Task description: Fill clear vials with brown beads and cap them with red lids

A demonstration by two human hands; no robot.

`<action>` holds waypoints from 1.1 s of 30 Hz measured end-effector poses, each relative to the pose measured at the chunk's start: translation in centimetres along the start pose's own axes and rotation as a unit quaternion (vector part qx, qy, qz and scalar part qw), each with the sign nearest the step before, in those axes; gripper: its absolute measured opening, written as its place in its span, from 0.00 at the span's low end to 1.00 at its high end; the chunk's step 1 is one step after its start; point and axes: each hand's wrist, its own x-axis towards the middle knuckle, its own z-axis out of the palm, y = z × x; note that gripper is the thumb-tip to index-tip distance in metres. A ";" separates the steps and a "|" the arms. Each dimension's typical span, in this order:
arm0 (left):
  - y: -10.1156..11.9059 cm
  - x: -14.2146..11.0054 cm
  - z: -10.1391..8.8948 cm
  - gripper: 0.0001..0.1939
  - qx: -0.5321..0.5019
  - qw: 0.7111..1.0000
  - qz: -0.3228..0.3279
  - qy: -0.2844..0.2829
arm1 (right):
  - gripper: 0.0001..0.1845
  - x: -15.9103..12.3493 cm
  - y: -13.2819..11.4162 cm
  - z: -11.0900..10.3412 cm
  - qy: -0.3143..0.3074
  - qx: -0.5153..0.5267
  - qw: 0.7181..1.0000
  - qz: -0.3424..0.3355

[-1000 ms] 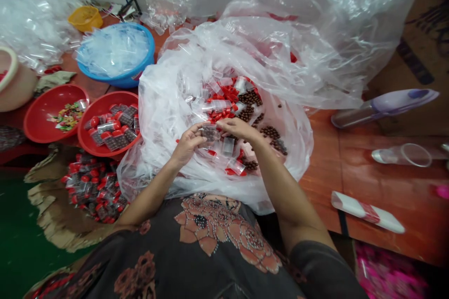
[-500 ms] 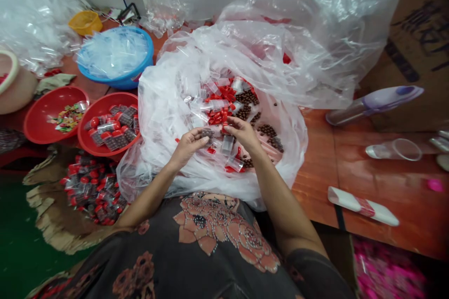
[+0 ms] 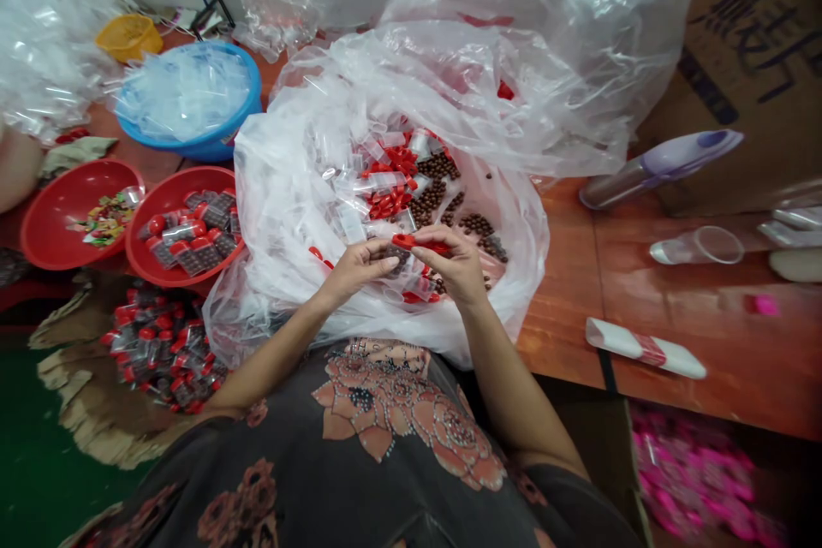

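Observation:
My left hand pinches a small clear plastic jar that looks filled with brown balls; fingers cover part of it. In my right hand is a red cap, held at the jar's mouth. Whether the cap is seated there I cannot tell. Beneath and beyond both hands, a big white plastic bag lies spread open. Inside it are loose red caps, brown balls and empty clear jars.
To the left stand a red bowl of filled jars, a red bowl of small colourful pieces and a blue basin of clear packets. More capped jars are heaped below. On the right are a purple-topped bottle and a clear cup.
My right hand has come down toward me with the red cap, and its fingers have closed around it. My left hand still holds the jar. The whole view has shifted slightly.

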 end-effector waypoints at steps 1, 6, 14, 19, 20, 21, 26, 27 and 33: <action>0.0 0.0 0.0 0.20 0.002 1.000 0.002 -0.001 | 0.06 -0.2 -0.2 -0.1 -0.008 -0.027 0.999 -0.017; -0.4 0.2 0.1 0.21 0.028 0.999 0.028 0.005 | 0.08 -0.8 -0.9 -0.9 -0.041 -0.095 0.992 -0.066; -0.6 0.4 0.3 0.23 0.028 0.998 0.047 0.013 | 0.15 -1.6 -0.2 -0.1 0.018 0.022 0.999 0.040; -0.3 0.5 0.9 0.19 0.051 0.997 0.050 0.002 | 0.15 -1.6 -0.1 1.1 0.112 0.055 0.987 0.099; -0.4 0.5 1.0 0.19 0.056 0.997 0.051 0.001 | 0.14 -1.6 -0.3 1.1 0.098 0.017 0.991 0.087; -0.5 0.5 1.2 0.20 0.059 0.997 0.050 0.004 | 0.14 -1.6 -0.5 1.1 0.070 -0.028 0.995 0.064; -0.9 0.5 1.5 0.31 0.050 0.997 0.031 0.056 | 0.35 -1.8 -0.7 0.9 -0.115 -0.258 0.954 -0.102; -0.9 0.5 1.4 0.34 0.048 0.997 0.029 0.060 | 0.40 -1.9 -0.5 0.9 -0.127 -0.293 0.940 -0.117; -1.1 1.0 1.6 0.32 0.003 0.996 0.020 0.083 | 0.46 -2.3 0.2 1.2 -0.119 -0.345 0.920 -0.143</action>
